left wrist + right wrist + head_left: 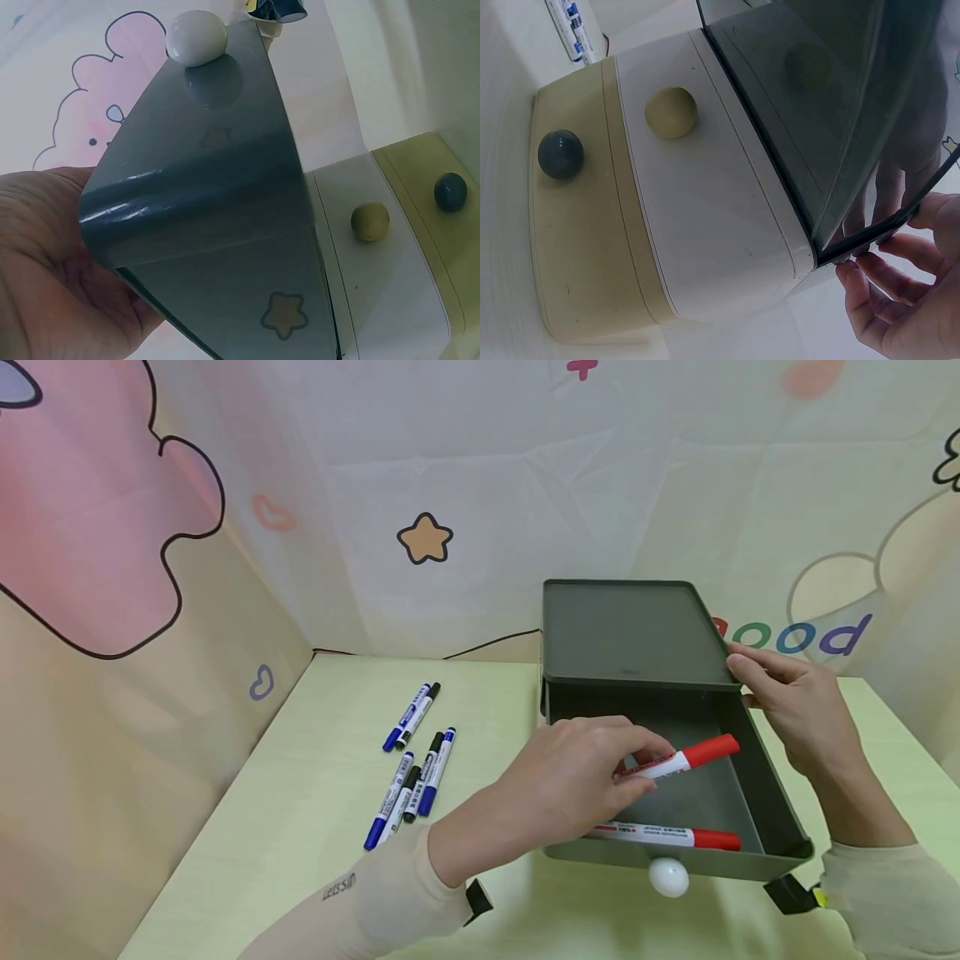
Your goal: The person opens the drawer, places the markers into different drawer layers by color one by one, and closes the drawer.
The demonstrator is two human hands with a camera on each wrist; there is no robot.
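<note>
A red marker (708, 750) is pinched between the thumb and fingers of my left hand (577, 768), above the pulled-out grey-green drawer (720, 802). Inside that drawer, along its front wall, lies a second red marker (652, 833), partly covered by my left hand. My right hand (802, 702) grips the right edge of the drawer cabinet's top (633, 631), thumb uppermost. In the left wrist view the drawer front with its white knob (196, 37) blocks sight of the held marker. Fingers of my right hand (907, 285) meet the cabinet's edge in the right wrist view.
Several blue and black markers (405, 793) lie on the pale table (300, 827) left of the cabinet, in two groups. Beneath the open drawer are a white drawer (712, 202) with a yellowish knob and a yellow drawer (592, 255) with a dark knob. A printed curtain (480, 485) hangs behind.
</note>
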